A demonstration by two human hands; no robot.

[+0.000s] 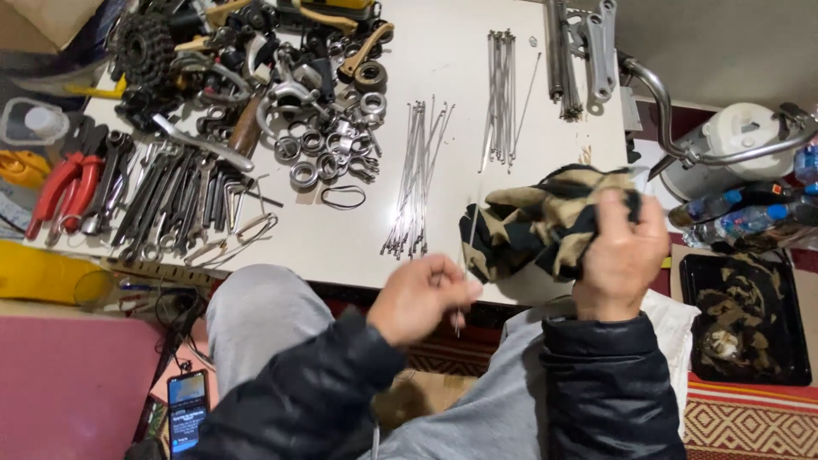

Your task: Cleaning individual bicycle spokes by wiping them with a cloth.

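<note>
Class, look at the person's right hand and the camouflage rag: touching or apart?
Touching. The head view shows the right hand gripping the camouflage rag, fingers bunched into the cloth.

White table (460, 51): spoke bundles (415, 179), bearing rings (328, 145), wrenches (162, 192), red pliers (60, 187), sprocket (143, 47).

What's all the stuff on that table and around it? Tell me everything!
Table: one, white, centre.
Spokes: two loose bundles, silver, mid-table; second bundle further back.
Single spoke: one, thin, silver, pinched by the left hand, running into the rag.
Rag: one, black and tan, in the right hand.
Wrenches: many, grey, table's left.
Pliers: red-handled, far left.
Rings and bearings: many, silver, back left.
Sprocket cluster: one, black, back left.
Tray: one, black, dirty, right.
Bottles: blue-capped, right.
Phone: one, screen lit, lower left.
Left hand: pinching the spoke.
Right hand: gripping the rag.
</note>
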